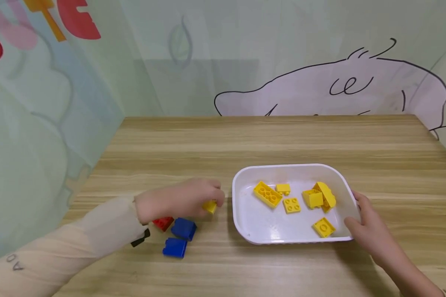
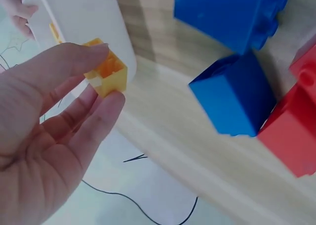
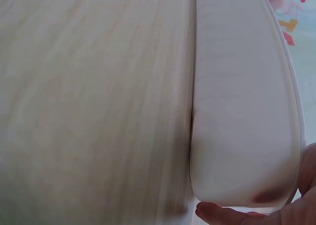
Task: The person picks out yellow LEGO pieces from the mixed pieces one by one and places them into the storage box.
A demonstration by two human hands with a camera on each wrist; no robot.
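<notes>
My left hand point(image 1: 187, 198) pinches a small yellow building brick point(image 2: 112, 76) between thumb and fingertips, above the table just left of a white plastic tub point(image 1: 275, 240). In the left wrist view the brick's hollow underside shows. My right hand point(image 1: 369, 227) grips the tub's right end, thumb over the rim and fingers along the outer wall. Inside the tub lie several yellow bricks, among them a long one point(image 1: 267, 194), a square one point(image 1: 291, 205) and a rounded piece point(image 1: 328, 196). The right wrist view shows the tub's outer side wall point(image 3: 242, 96) and fingers at its lower end.
Two blue bricks point(image 1: 175, 247) and red brickwork point(image 1: 163, 223) lie on the wooden table point(image 1: 215, 140) below my left forearm, which partly hides the red. A dark object point(image 1: 140, 238) shows beneath the left cuff. Behind the table stands a wall covering with cartoon drawings point(image 1: 301, 90).
</notes>
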